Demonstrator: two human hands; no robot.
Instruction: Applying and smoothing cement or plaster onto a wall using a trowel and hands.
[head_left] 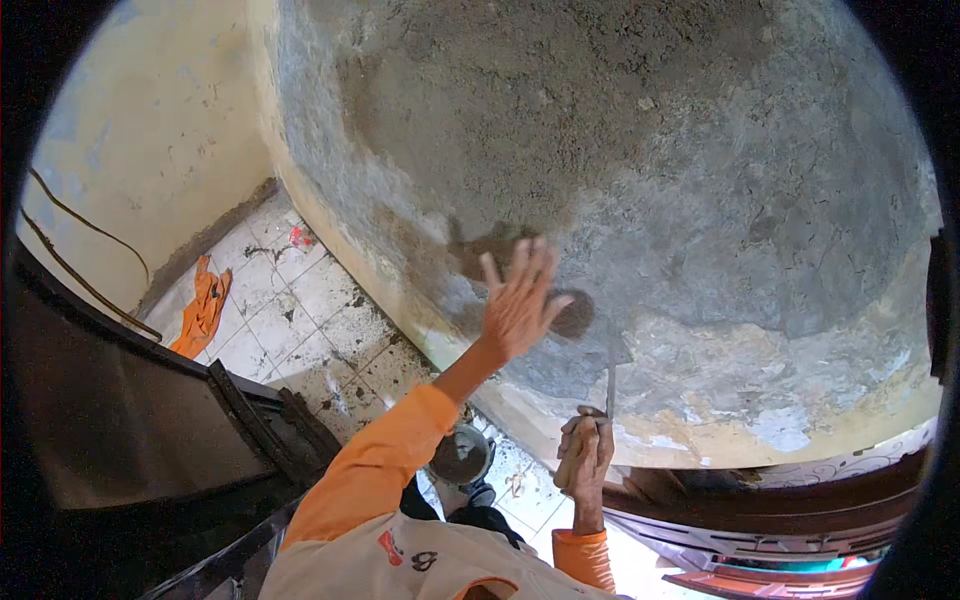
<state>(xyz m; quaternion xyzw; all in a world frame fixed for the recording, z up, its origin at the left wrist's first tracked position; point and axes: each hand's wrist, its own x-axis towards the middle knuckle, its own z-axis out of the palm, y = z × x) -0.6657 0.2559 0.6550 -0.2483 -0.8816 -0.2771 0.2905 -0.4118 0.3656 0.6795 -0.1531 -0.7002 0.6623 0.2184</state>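
Observation:
In front of me is a wall (720, 230) with rough grey plaster, darker and damp-looking in its upper middle part. My left hand (515, 310) is open, fingers spread, close to the lower part of the plaster; it is slightly blurred, and I cannot tell if it touches. Dark wet patches show around it. Lower and to the right, my right hand (587, 450) is closed round the handle of what looks like a trowel (611, 385). Its thin grey blade points up along the wall, seen nearly edge-on. A bucket (460, 456) of grey mix stands below my left forearm.
Splattered white floor tiles (300, 300) lie at the left, with an orange cloth (204, 310) near the side wall (150, 130). Dark panels (130, 400) and a cable (85, 225) are at the far left. Brown wooden furniture (790, 500) stands at the lower right.

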